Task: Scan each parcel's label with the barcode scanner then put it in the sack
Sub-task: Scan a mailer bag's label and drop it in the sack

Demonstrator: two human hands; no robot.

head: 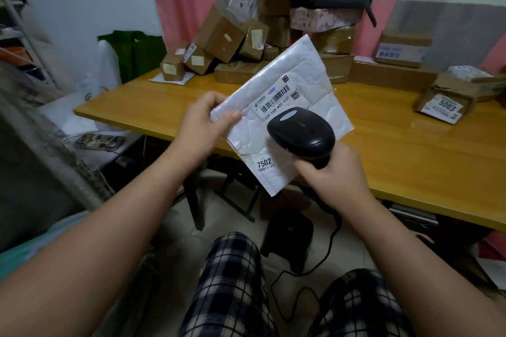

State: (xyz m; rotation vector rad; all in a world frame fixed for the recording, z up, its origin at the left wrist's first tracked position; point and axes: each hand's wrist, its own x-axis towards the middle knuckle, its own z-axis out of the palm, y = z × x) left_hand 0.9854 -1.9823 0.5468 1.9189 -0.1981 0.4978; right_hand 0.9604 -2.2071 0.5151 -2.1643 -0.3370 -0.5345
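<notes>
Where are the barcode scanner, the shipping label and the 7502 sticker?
barcode scanner [301, 133]: head view, top of its black head.
shipping label [275, 100]: head view, on its long barcode.
7502 sticker [264, 163]: head view, on the printed digits.

Wooden table [397, 145], perhaps tiled floor [178, 243]

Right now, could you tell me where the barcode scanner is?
Head view, right of centre: the right hand grips the barcode scanner over the label of the white mailer.
</notes>
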